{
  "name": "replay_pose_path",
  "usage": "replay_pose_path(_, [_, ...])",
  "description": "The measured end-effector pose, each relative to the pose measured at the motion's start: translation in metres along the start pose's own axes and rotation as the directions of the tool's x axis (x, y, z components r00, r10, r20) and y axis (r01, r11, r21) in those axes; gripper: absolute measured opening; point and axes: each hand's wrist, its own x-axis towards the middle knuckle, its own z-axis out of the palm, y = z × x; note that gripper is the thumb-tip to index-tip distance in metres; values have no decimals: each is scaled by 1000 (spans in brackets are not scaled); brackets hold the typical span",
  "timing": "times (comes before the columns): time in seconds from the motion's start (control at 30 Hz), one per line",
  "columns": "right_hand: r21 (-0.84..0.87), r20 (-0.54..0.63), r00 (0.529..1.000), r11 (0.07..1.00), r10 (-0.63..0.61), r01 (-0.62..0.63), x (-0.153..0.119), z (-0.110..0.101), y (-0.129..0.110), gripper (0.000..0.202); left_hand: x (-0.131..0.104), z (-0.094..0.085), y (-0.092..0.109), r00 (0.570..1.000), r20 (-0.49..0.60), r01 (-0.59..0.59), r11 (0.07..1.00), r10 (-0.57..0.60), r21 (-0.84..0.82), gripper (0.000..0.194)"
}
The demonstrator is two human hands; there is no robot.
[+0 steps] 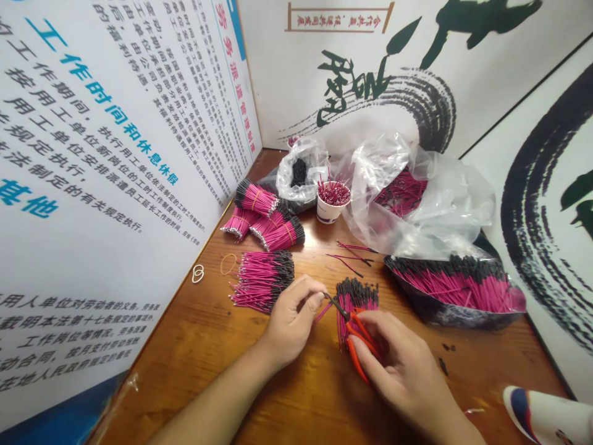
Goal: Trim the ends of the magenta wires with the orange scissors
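Note:
My left hand [296, 315] pinches a thin magenta wire with a black end [320, 313] between thumb and fingertips. My right hand [401, 364] is wrapped round red-handled pliers [362, 340], whose dark tips point left and meet the wire's black end beside my left fingertips. Behind the pliers lies a pile of magenta wires with black ends [356, 293]. To the left of my left hand, a wider pile of similar wires [262, 278] rests on the wooden table [296, 402].
Banded wire bundles [278, 225] lie at the back left. Behind are a paper cup of wires [332, 204], a bag of black pieces [301, 170] and a plastic bag [445, 204]. A dark tray of wires [463, 290] and a lying cup [546, 411] are at right.

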Motion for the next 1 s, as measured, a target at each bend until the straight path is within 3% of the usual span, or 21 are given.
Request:
replay_pose_path(0.37, [-71,-43,993,992,-112,109,3,-3,0,11,2,-2,3,996,-17,-84,996,84,30,21])
replay_pose_path(0.67, [-67,-38,996,995,-83,80,2,-1,0,9,-3,2,-5,997,43,67,989,-62,-132,23])
replay_pose_path(1.0, [-51,31,1000,999,-6,8,1,-3,-1,9,-2,-2,2,998,70,-2,999,0,33,25])
